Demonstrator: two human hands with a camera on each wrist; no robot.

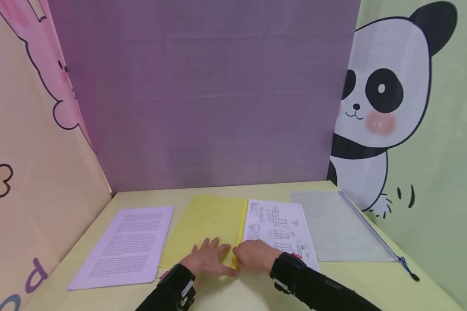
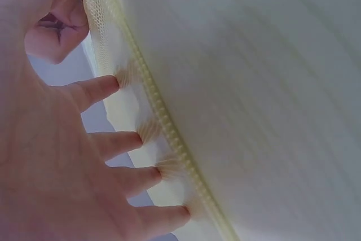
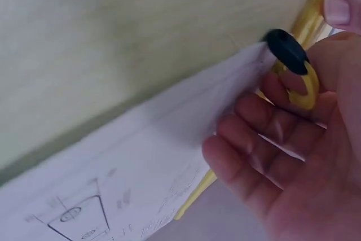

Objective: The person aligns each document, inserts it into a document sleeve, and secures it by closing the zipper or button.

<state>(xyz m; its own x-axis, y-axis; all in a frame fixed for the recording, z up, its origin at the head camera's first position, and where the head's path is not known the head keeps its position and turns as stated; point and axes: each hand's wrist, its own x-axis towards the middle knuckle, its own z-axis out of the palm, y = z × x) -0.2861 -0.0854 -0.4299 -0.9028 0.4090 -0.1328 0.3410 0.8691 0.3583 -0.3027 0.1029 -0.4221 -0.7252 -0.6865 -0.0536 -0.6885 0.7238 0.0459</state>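
Yellow mesh pouch [image 1: 206, 226] pressed flat by spread left hand [image 1: 207, 260]; zip pull [image 3: 293, 60] pinched by right hand [image 1: 255, 255] fingers; drawing sheet [image 1: 278, 229] not yet inside.

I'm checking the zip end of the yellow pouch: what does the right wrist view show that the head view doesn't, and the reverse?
Only the right wrist view shows the black-tabbed yellow zip pull at the right hand's fingers. Only the head view shows the left hand flat on the yellow pouch, the text sheets and the clear pouch. Both show the right hand and the drawing sheet.
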